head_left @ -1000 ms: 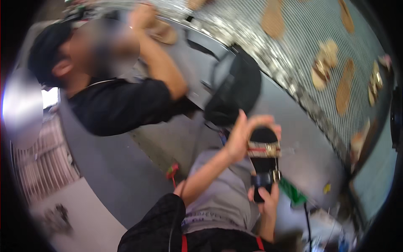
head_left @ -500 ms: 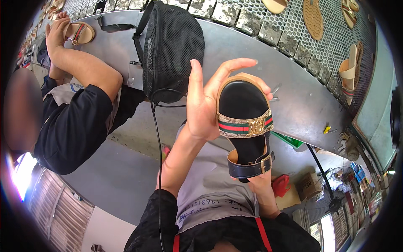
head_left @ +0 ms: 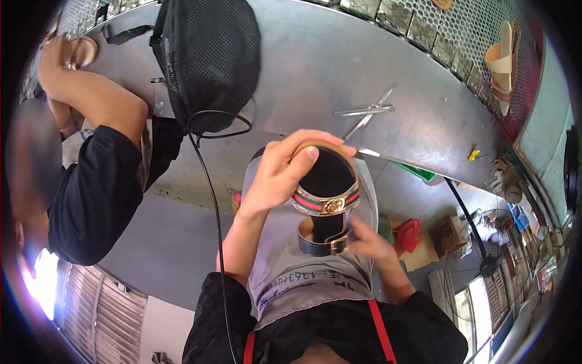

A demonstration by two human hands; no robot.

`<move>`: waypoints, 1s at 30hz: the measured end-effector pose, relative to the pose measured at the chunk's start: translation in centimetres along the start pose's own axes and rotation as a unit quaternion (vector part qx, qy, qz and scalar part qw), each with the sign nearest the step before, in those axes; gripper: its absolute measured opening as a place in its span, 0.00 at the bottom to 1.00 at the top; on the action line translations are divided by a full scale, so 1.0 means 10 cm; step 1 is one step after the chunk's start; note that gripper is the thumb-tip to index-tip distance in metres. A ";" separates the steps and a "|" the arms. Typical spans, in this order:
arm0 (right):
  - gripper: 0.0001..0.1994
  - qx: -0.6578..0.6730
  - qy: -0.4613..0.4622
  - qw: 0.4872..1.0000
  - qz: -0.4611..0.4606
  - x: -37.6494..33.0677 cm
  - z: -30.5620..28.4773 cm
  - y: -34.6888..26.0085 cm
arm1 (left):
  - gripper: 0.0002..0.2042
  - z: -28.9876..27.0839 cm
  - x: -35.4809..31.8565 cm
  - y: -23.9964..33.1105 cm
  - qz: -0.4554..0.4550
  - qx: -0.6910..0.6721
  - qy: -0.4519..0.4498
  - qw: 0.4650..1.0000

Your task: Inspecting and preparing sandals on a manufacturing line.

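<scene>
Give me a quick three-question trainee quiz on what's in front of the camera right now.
1. True or false: the left hand grips the front of the black sandal, by its striped strap.
2. Which part of the sandal does the right hand touch? A) the toe B) the buckled ankle strap C) nothing
3. Fill in: the scissors lie on the grey ____.

Key: 1 true; 2 B; 3 table.
</scene>
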State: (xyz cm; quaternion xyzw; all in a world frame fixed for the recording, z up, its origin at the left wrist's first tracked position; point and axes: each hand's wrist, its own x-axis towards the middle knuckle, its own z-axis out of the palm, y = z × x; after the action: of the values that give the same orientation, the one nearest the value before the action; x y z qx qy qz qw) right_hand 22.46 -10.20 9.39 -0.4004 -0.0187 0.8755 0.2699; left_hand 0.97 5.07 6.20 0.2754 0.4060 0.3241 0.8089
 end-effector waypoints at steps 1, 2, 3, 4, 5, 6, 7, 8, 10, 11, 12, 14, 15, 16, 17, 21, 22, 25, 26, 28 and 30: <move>0.36 0.015 -0.070 0.997 -0.029 0.06 -0.12 -0.02 | 0.18 0.01 -0.01 -0.09 -0.006 -0.004 -0.004 1.000; 0.35 0.042 -0.032 0.998 -0.040 0.14 -0.12 -0.10 | 0.17 0.02 -0.05 -0.18 -0.039 -0.021 -0.003 0.999; 0.35 0.064 0.007 0.997 -0.053 0.24 -0.13 -0.22 | 0.17 0.03 -0.06 -0.28 -0.069 -0.040 -0.003 0.997; 0.32 0.031 0.047 0.997 -0.060 0.35 -0.11 -0.31 | 0.16 0.05 -0.07 -0.33 -0.094 -0.029 -0.001 0.995; 0.30 -0.002 0.090 0.994 -0.066 0.45 -0.06 -0.35 | 0.16 0.09 -0.08 -0.41 -0.101 -0.034 -0.001 0.994; 0.27 -0.053 0.120 0.987 -0.092 0.56 -0.01 -0.37 | 0.15 0.14 -0.06 -0.48 -0.084 -0.012 -0.006 0.996; 0.24 -0.106 0.151 0.976 -0.118 0.67 0.00 -0.36 | 0.14 0.16 -0.04 -0.56 -0.066 0.008 -0.013 0.998; 0.17 -0.097 0.194 0.970 -0.112 0.80 -0.01 -0.34 | 0.15 0.12 -0.04 -0.65 -0.053 -0.015 -0.024 0.998; 0.14 -0.003 0.199 0.974 -0.112 0.90 -0.11 -0.21 | 0.15 0.15 -0.05 -0.74 -0.108 -0.076 0.025 0.991; 0.14 0.018 0.198 0.972 -0.129 0.93 -0.15 -0.14 | 0.15 0.17 -0.06 -0.82 -0.112 -0.099 0.053 0.987; 0.14 0.020 0.198 0.972 -0.125 0.94 -0.18 -0.09 | 0.15 0.19 -0.07 -0.87 -0.115 -0.100 0.056 0.987; 0.13 -0.014 0.230 0.959 -0.164 0.94 -0.21 0.01 | 0.14 0.23 -0.12 -0.97 -0.130 -0.157 0.129 0.970; 0.13 -0.010 0.232 0.959 -0.159 0.95 -0.21 0.05 | 0.14 0.24 -0.14 -1.00 -0.135 -0.157 0.132 0.969; 0.13 0.007 0.246 0.955 -0.166 0.96 -0.21 0.08 | 0.14 0.24 -0.15 -1.03 -0.154 -0.158 0.154 0.963; 0.13 0.022 0.261 0.949 -0.174 0.98 -0.23 0.09 | 0.13 0.24 -0.13 -1.07 -0.173 -0.160 0.174 0.956; 0.13 0.028 0.284 0.935 -0.209 1.03 -0.27 0.21 | 0.13 0.17 -0.06 -1.16 -0.160 -0.122 0.144 0.969; 0.13 0.031 0.287 0.933 -0.215 1.03 -0.29 0.23 | 0.14 0.15 -0.05 -1.19 -0.152 -0.099 0.125 0.975; 0.13 0.025 0.300 0.925 -0.234 1.05 -0.31 0.28 | 0.14 0.10 -0.01 -1.20 -0.150 -0.094 0.087 0.980; 0.13 0.038 0.300 0.920 -0.249 1.07 -0.32 0.32 | 0.15 0.10 -0.01 -1.19 -0.150 -0.088 0.079 0.982; 0.13 0.050 0.310 0.915 -0.254 1.08 -0.34 0.39 | 0.15 0.08 -0.01 -1.26 -0.151 -0.085 0.071 0.982; 0.13 0.060 0.320 0.909 -0.259 1.10 -0.36 0.42 | 0.15 0.05 0.01 -1.30 -0.152 -0.085 0.063 0.983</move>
State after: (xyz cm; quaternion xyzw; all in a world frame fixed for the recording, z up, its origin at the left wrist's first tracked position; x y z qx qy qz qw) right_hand 17.26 -9.06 -1.71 -0.6230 0.0185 0.5995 0.5022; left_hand 5.36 -3.27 -2.74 0.1201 0.4640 0.2475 0.8421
